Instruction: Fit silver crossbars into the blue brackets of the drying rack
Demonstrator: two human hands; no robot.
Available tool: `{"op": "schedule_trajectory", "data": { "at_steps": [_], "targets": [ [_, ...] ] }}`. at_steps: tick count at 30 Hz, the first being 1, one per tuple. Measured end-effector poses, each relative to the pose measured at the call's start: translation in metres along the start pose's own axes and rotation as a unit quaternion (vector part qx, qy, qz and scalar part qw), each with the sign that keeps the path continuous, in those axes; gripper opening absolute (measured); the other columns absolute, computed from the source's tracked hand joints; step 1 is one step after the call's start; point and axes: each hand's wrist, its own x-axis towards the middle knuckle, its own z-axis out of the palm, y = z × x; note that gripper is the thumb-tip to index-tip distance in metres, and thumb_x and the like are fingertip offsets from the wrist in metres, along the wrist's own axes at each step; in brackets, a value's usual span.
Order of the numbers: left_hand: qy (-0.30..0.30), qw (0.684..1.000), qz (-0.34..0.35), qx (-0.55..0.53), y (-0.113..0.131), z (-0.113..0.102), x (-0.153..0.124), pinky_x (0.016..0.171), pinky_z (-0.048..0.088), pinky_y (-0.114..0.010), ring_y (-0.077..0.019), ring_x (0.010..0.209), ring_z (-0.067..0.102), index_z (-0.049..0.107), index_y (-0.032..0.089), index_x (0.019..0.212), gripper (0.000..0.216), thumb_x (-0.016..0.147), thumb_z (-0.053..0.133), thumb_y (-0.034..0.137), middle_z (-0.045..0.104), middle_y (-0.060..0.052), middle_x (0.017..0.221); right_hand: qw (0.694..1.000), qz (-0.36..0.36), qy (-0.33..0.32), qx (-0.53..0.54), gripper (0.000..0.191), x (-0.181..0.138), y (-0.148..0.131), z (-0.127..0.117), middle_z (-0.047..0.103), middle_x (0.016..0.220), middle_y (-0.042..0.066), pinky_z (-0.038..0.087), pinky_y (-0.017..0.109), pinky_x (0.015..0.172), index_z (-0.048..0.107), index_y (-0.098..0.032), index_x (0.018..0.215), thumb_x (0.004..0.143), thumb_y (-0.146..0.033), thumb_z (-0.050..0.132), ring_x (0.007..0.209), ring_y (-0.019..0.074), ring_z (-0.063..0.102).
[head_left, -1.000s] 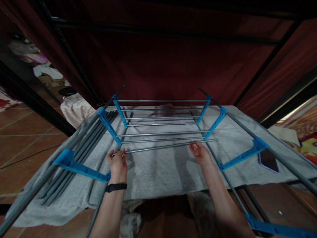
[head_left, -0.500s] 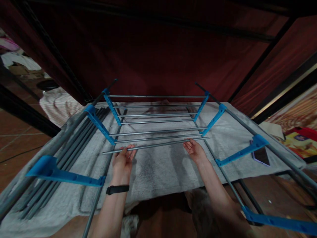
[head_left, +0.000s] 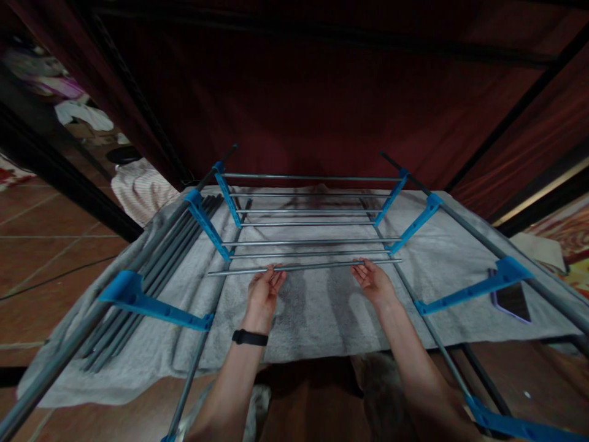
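Observation:
A loose grey metal rod [head_left: 317, 266] lies crosswise in front of a partly built drying rack [head_left: 308, 212] with blue plastic brackets. My left hand [head_left: 263, 291] pinches the rod left of its middle with the fingertips. The fingers of my right hand [head_left: 372, 281] curl round the rod near its right end. A black band sits on my left wrist. The rod's right tip is close to the blue bracket [head_left: 414, 226] on the right rail; its left end hangs free beside the left blue bracket [head_left: 207, 224].
A grey towel [head_left: 299, 319] covers the surface under the rack. Several spare grey rods [head_left: 151, 270] lie in a bundle at the left. A phone [head_left: 510, 299] rests on the towel at right. Dark red fabric hangs behind. Tiled floor lies to the left.
My left hand has slid right along the rod, from near its left end toward its middle. The right hand has stayed at the right end. The view has shifted a little.

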Motion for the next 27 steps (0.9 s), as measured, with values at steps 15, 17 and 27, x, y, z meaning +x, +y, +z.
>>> {"op": "schedule_trajectory", "data": {
  "at_steps": [15,17,27],
  "targets": [
    [-0.111,0.987,0.097,0.064,-0.021,0.004,-0.014,0.082,0.054,-0.034,-0.0151,0.074,0.068,0.061,0.015,0.085,0.027,0.069,0.08,0.027,0.066,0.0,0.076,0.992,-0.023,0.119,0.039,0.022,0.013,-0.032,-0.031,0.069,0.068,0.0,0.06,0.02,0.061,0.058,-0.019,0.076,0.09,-0.007,0.046,0.059,0.0095,0.068],
    [-0.123,0.986,0.094,0.066,-0.025,0.006,-0.015,0.083,0.053,-0.035,-0.0156,0.077,0.068,0.062,0.015,0.088,0.029,0.069,0.08,0.028,0.067,-0.001,0.08,0.993,-0.022,0.113,0.038,0.022,0.012,-0.03,-0.03,0.07,0.069,0.0,0.06,0.021,0.062,0.059,-0.019,0.076,0.09,-0.007,0.047,0.06,0.0095,0.068],
    [-0.16,0.981,0.073,0.078,-0.035,0.009,-0.017,0.083,0.053,-0.036,-0.0189,0.084,0.07,0.065,0.016,0.091,0.031,0.067,0.081,0.027,0.069,-0.004,0.087,0.996,-0.025,0.079,0.04,0.019,0.01,-0.017,-0.025,0.07,0.069,0.0,0.06,0.02,0.066,0.059,-0.019,0.078,0.09,-0.009,0.05,0.061,0.0089,0.068]
  ]
}}
